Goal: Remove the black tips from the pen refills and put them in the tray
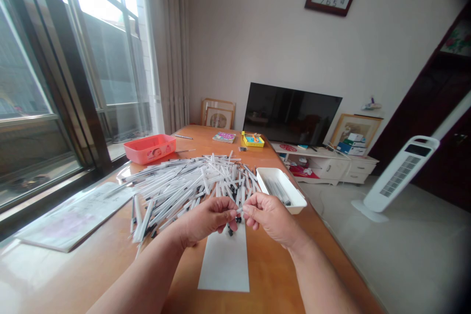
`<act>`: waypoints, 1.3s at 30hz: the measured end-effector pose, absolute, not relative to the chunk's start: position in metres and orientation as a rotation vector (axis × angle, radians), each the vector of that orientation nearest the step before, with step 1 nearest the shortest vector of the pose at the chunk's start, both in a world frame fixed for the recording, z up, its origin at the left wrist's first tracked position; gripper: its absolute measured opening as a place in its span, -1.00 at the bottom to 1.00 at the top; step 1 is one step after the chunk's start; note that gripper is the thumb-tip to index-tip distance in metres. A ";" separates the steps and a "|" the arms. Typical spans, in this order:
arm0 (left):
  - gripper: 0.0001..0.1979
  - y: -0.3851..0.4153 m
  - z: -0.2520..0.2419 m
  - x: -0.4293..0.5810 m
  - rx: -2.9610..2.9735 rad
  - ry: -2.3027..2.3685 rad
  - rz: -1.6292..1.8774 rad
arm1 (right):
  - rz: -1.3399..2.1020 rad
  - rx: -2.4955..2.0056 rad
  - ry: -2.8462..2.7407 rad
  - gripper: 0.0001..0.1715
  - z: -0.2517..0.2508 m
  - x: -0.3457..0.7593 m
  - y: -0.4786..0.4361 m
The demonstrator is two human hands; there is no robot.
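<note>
White plastic pens (184, 184) lie heaped across the wooden worktop (272, 274), just beyond both hands. The left hand (208, 221) and right hand (272, 218) meet above a white sheet (224, 265), their fingers (253, 211) closed, the right pinching a slim white pen (240, 210) against the left. Just beside the right hand, a white tray (294, 201) holds more pens; a red plastic basket (149, 148) sits farther off, beyond the heap.

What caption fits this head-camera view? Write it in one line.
Left hand and right hand pinch a slim white tube above a heap of similar tubes on a wooden table.
</note>
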State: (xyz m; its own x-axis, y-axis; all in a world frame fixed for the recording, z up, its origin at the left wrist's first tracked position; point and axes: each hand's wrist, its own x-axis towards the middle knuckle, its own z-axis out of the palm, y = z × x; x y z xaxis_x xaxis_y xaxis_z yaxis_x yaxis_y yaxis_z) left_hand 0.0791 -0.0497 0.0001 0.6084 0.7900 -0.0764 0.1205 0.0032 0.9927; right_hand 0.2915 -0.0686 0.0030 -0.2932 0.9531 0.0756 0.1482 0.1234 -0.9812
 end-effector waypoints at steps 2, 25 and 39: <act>-0.65 -0.051 0.000 0.080 1.511 0.807 0.642 | 1.166 -1.142 -1.651 -0.63 0.000 0.290 -0.067; -0.60 -0.050 -0.004 0.083 1.593 0.812 0.668 | 0.783 -1.207 -1.817 -0.42 -0.013 0.284 -0.059; -0.64 -0.050 -0.005 0.084 1.559 0.835 0.723 | 0.689 -1.209 -1.806 -0.45 -0.015 0.284 -0.057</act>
